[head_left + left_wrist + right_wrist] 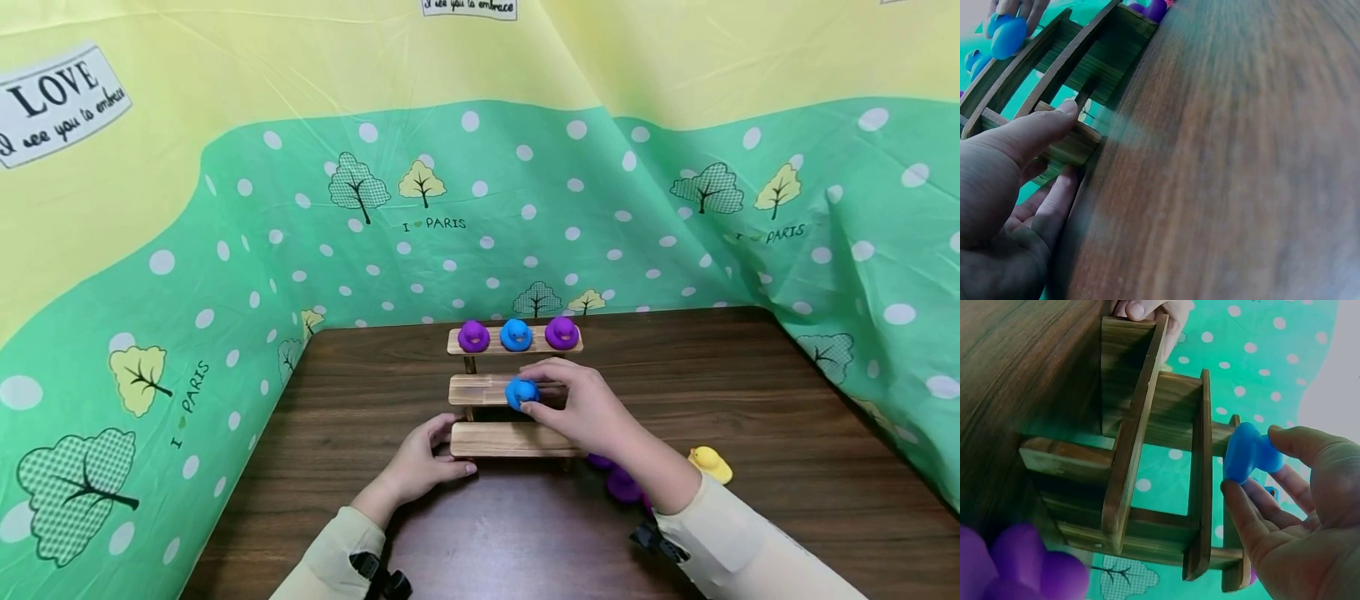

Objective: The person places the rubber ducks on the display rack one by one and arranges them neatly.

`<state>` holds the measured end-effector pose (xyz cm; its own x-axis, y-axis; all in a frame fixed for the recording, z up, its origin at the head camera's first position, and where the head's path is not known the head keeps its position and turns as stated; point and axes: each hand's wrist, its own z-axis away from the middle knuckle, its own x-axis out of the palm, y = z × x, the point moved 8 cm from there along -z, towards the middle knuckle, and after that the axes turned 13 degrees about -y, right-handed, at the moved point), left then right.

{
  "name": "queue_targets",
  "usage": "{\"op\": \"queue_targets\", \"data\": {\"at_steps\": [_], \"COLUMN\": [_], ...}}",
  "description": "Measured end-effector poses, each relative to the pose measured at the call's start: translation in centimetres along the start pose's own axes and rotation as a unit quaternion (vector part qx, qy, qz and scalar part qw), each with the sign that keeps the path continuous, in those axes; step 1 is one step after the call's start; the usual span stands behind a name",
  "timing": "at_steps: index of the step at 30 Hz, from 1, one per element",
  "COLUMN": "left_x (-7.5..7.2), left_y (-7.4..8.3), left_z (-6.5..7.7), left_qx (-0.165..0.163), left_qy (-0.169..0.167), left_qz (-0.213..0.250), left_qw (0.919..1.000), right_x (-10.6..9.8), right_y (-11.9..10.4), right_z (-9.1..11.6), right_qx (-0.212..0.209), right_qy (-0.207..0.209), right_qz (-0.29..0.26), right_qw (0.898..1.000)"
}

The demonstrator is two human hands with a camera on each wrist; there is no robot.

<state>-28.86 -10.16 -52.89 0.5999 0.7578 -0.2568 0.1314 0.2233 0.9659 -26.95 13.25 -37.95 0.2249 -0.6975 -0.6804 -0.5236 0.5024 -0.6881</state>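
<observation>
A three-tier wooden display stand [510, 440] stands on the table. My left hand [414, 462] grips its left end by the lowest shelf, thumb in front and fingers behind in the left wrist view. Between thumb and fingertips, my right hand [592, 408] pinches a blue rubber duck [521, 394] over the middle shelf. The right wrist view shows that duck [1246, 453] tipped sideways by the shelf edges. On the top shelf sit a purple duck [473, 337], a blue duck [516, 335] and another purple duck [562, 333] in a row.
Purple ducks [622, 485] lie right of the stand, partly hidden under my right forearm. Farther right is a yellow duck [708, 465]. The dark wooden table [360, 375] is backed by a green and yellow printed cloth [480, 250] on three sides.
</observation>
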Motion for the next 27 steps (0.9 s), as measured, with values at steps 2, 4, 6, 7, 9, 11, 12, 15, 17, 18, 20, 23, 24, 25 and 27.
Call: {"op": "queue_targets", "data": {"at_steps": [2,4,6,7,9,11,12,15,17,18,20,23,24,25,27], "left_x": [0.0,0.0,0.0,0.0,0.0,0.0,0.0,0.0,0.0,0.0,0.0,0.0,0.0,0.0,0.1], "left_y": [0.0,0.1,0.2,0.2,0.3,0.3,0.3,0.2,0.2,0.2,0.3,0.4,0.4,0.4,0.4], "left_z": [0.0,0.0,0.1,0.1,0.1,0.1,0.1,0.2,0.2,0.2,0.2,0.1,0.1,0.1,0.1], "left_qx": [0.0,-0.001,-0.002,-0.003,-0.004,-0.007,-0.008,-0.006,-0.004,-0.002,-0.002,0.0,-0.002,-0.002,-0.002], "left_qy": [0.0,-0.001,-0.002,-0.001,-0.002,-0.002,-0.002,-0.002,-0.004,-0.005,-0.006,-0.007,-0.006,-0.006,-0.006], "left_qz": [0.0,-0.002,-0.003,-0.002,-0.004,-0.002,-0.001,-0.003,-0.004,-0.003,-0.003,-0.003,-0.002,-0.003,-0.002], "left_qw": [1.0,1.0,1.0,1.0,1.0,1.0,1.0,1.0,1.0,1.0,1.0,1.0,1.0,1.0,1.0], "right_x": [0.2,0.5,1.0,1.2,1.6,1.9,1.9,2.2,2.4,2.5,2.8,3.0,3.1,3.2,3.4], "right_y": [-0.1,-0.2,-0.2,-0.2,-0.3,-0.4,-0.5,-0.7,-0.8,-0.9,-1.0,-1.2,-1.2,-1.2,-1.3], "right_z": [-0.2,-0.5,-0.7,-0.9,-1.1,-1.4,-1.4,-1.7,-1.9,-2.0,-2.2,-2.6,-2.8,-2.9,-3.2], "right_qx": [0.0,0.0,-0.002,-0.004,-0.01,-0.013,-0.014,-0.011,-0.009,-0.008,-0.009,-0.011,-0.011,-0.013,-0.012], "right_qy": [-0.001,-0.005,-0.01,-0.012,-0.015,-0.016,-0.013,-0.01,-0.01,-0.011,-0.014,-0.013,-0.013,-0.013,-0.013], "right_qz": [0.003,-0.004,-0.019,-0.029,-0.046,-0.052,-0.051,-0.044,-0.047,-0.049,-0.054,-0.043,-0.038,-0.032,-0.026], "right_qw": [1.0,1.0,1.0,1.0,0.999,0.998,0.998,0.999,0.999,0.999,0.998,0.999,0.999,0.999,1.0]}}
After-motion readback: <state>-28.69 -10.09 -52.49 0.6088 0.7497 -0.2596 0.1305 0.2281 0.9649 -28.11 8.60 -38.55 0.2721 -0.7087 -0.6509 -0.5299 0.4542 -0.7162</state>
